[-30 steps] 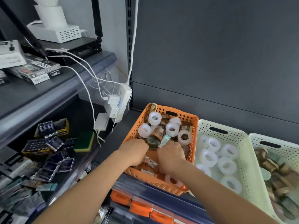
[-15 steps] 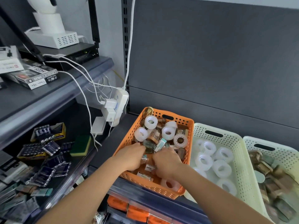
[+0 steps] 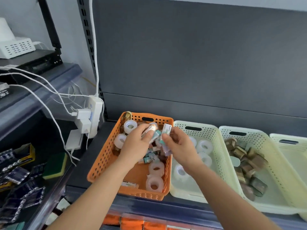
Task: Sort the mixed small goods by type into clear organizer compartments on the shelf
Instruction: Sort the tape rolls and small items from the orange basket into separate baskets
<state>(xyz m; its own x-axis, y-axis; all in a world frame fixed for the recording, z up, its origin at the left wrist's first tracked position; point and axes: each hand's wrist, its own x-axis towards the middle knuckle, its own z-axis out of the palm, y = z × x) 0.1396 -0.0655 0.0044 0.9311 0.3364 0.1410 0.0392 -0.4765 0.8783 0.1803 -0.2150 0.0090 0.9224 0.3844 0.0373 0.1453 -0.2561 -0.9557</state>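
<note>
An orange basket point(image 3: 103, 156) on the shelf holds mixed goods: white tape rolls point(image 3: 155, 183) and small teal-and-white packets point(image 3: 148, 159). My left hand point(image 3: 135, 145) is raised over the basket, closed on a bunch of small packets point(image 3: 148, 130). My right hand point(image 3: 180, 146) is beside it over the basket's right rim, closed on more small packets point(image 3: 166, 130). The two hands nearly touch. A pale green basket point(image 3: 217, 156) to the right holds only white tape rolls point(image 3: 204, 146). The basket after it point(image 3: 267, 155) holds brown tape rolls point(image 3: 244, 163).
A fourth pale basket point(image 3: 292, 146) stands at the far right. A white power strip point(image 3: 94, 117) with plugged chargers and cables hangs left of the orange basket. Battery packs point(image 3: 20, 193) and a green-yellow sponge point(image 3: 55, 166) lie on the lower left shelf. Orange items point(image 3: 131, 224) sit below.
Both hands have lifted out of the orange basket's front part, each now clutching small packets, and moved toward its back. The camera has turned right, bringing more baskets into view.
</note>
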